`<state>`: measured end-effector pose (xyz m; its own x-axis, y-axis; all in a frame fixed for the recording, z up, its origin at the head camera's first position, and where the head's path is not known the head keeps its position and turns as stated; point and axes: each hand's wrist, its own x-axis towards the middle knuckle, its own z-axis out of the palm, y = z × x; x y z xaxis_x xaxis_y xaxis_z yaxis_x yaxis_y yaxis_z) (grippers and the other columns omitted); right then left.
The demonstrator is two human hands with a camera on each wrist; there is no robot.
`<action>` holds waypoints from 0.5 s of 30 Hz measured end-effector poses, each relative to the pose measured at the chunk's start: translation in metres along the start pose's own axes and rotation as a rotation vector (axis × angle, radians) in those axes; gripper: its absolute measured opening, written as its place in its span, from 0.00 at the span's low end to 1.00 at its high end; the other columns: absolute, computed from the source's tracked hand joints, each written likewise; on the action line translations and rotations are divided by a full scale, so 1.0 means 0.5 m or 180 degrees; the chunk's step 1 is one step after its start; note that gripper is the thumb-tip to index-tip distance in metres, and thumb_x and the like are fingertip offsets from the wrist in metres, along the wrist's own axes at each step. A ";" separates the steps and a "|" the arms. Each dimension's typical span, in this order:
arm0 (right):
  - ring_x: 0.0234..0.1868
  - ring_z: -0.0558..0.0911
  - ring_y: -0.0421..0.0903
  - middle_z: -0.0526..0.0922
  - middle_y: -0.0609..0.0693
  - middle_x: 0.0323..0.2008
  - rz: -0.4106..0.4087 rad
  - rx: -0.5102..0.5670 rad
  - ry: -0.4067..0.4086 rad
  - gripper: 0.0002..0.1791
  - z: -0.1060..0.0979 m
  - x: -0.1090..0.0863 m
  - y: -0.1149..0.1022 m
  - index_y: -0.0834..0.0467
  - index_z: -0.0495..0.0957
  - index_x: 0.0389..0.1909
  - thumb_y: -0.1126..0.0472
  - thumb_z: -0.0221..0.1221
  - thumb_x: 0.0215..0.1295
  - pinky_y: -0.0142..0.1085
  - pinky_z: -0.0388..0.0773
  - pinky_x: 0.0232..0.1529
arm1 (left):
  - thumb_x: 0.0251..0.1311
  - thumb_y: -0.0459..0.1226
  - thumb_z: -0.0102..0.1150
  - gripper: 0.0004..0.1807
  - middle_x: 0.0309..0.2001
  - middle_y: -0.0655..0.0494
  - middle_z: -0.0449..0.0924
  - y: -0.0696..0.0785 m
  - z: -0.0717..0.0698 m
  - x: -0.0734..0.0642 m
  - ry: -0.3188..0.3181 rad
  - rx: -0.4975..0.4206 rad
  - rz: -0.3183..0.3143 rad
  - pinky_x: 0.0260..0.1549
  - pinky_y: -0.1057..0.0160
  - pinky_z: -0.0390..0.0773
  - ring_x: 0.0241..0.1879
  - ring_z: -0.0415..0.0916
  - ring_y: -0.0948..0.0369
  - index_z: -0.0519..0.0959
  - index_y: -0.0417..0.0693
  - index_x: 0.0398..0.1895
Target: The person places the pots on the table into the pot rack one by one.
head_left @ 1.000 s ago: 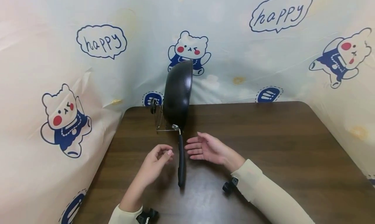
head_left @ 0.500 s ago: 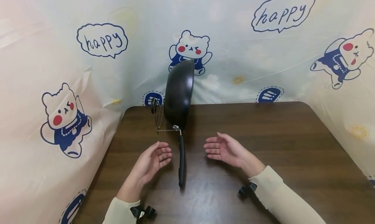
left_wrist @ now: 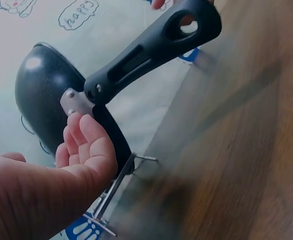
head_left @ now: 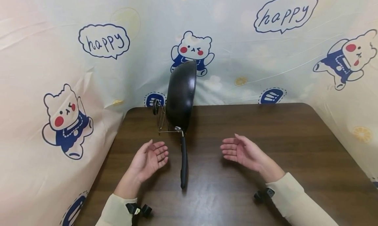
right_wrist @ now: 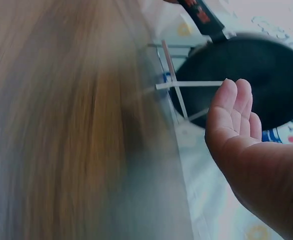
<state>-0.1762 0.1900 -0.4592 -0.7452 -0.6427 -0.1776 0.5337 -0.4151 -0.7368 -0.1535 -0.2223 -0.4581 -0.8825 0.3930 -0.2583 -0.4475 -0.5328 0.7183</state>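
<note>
A black wok [head_left: 180,94] stands on its edge in a wire rack [head_left: 168,131] at the back of the table, its handle [head_left: 183,163] pointing toward me. My left hand [head_left: 150,162] hovers to the left of the handle, palm inward, fingers relaxed and holding nothing. Farther off on the handle's right side is my right hand [head_left: 246,153], also with loose fingers and nothing in it. Neither hand touches the wok. In the right wrist view the wok's dark inside [right_wrist: 266,65] faces the camera, partly behind my fingers. The left wrist view shows the handle's hanging hole.
The brown wooden table [head_left: 265,127] has its back edge against a printed cloth [head_left: 230,55] with bears and "happy" bubbles. A small round black object [head_left: 155,106] sits at the rack's left side. Each wrist wears a small black camera [head_left: 262,195].
Both hands have drawn away from the wok's handle, the right one well to the right, the left one slightly left with its palm turning into view. The wok and rack stay in place.
</note>
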 end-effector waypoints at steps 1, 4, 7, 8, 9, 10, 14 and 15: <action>0.55 0.78 0.55 0.79 0.59 0.53 -0.0013 0.0000 0.0038 0.32 -0.007 -0.008 -0.006 0.69 0.61 0.65 0.44 0.38 0.80 0.49 0.70 0.63 | 0.74 0.56 0.42 0.27 0.50 0.49 0.73 0.004 -0.003 0.000 -0.0023 -0.0021 -0.0005 0.54 0.54 0.73 0.50 0.71 0.53 0.68 0.43 0.57; 0.56 0.79 0.54 0.79 0.59 0.53 -0.0062 -0.0013 0.0124 0.32 -0.024 -0.031 -0.025 0.69 0.61 0.65 0.45 0.36 0.81 0.49 0.69 0.64 | 0.74 0.58 0.40 0.29 0.52 0.49 0.71 0.022 -0.011 -0.003 -0.0096 -0.0077 0.0036 0.56 0.54 0.71 0.52 0.70 0.53 0.67 0.43 0.59; 0.56 0.79 0.55 0.79 0.61 0.54 -0.0199 -0.0053 0.0156 0.31 -0.036 -0.054 -0.047 0.71 0.61 0.65 0.46 0.35 0.82 0.50 0.68 0.65 | 0.75 0.58 0.37 0.32 0.55 0.47 0.71 0.052 -0.014 -0.013 -0.0211 0.0013 0.0261 0.59 0.52 0.70 0.55 0.69 0.51 0.64 0.41 0.63; 0.56 0.79 0.55 0.79 0.61 0.55 -0.0269 -0.0095 0.0160 0.31 -0.039 -0.063 -0.055 0.71 0.61 0.65 0.47 0.34 0.82 0.50 0.68 0.65 | 0.75 0.58 0.36 0.33 0.56 0.45 0.71 0.064 -0.013 -0.019 -0.0235 0.0102 0.0389 0.60 0.51 0.69 0.56 0.69 0.50 0.63 0.40 0.65; 0.56 0.79 0.55 0.79 0.61 0.55 -0.0351 -0.0140 0.0171 0.31 -0.041 -0.072 -0.063 0.71 0.61 0.65 0.47 0.35 0.82 0.50 0.68 0.64 | 0.76 0.57 0.34 0.34 0.58 0.44 0.72 0.075 -0.010 -0.025 -0.0251 0.0256 0.0544 0.60 0.50 0.69 0.57 0.69 0.49 0.61 0.38 0.67; 0.56 0.79 0.55 0.78 0.62 0.55 -0.0443 -0.0217 0.0195 0.30 -0.043 -0.081 -0.071 0.72 0.62 0.64 0.48 0.35 0.82 0.50 0.69 0.64 | 0.77 0.57 0.32 0.34 0.58 0.43 0.72 0.087 -0.006 -0.031 -0.0244 0.0463 0.0719 0.60 0.50 0.69 0.58 0.70 0.48 0.60 0.38 0.68; 0.55 0.80 0.52 0.79 0.61 0.56 -0.0813 -0.0813 0.0382 0.27 -0.045 -0.116 -0.103 0.67 0.68 0.61 0.50 0.34 0.82 0.45 0.74 0.60 | 0.79 0.51 0.28 0.30 0.62 0.44 0.71 0.126 0.021 -0.057 -0.0031 0.1618 0.1394 0.60 0.53 0.70 0.60 0.70 0.49 0.57 0.41 0.72; 0.54 0.80 0.51 0.79 0.60 0.56 -0.0919 -0.1030 0.0437 0.26 -0.043 -0.125 -0.110 0.65 0.70 0.60 0.50 0.34 0.82 0.43 0.75 0.58 | 0.80 0.49 0.29 0.28 0.62 0.44 0.70 0.133 0.028 -0.063 0.0058 0.1947 0.1539 0.59 0.56 0.70 0.60 0.69 0.50 0.56 0.41 0.73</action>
<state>-0.1675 0.2669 -0.4219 -0.9029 -0.4299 -0.0036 0.1601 -0.3283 -0.9309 -0.1533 -0.2595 -0.3932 -0.9638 0.2073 0.1677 0.1424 -0.1318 0.9810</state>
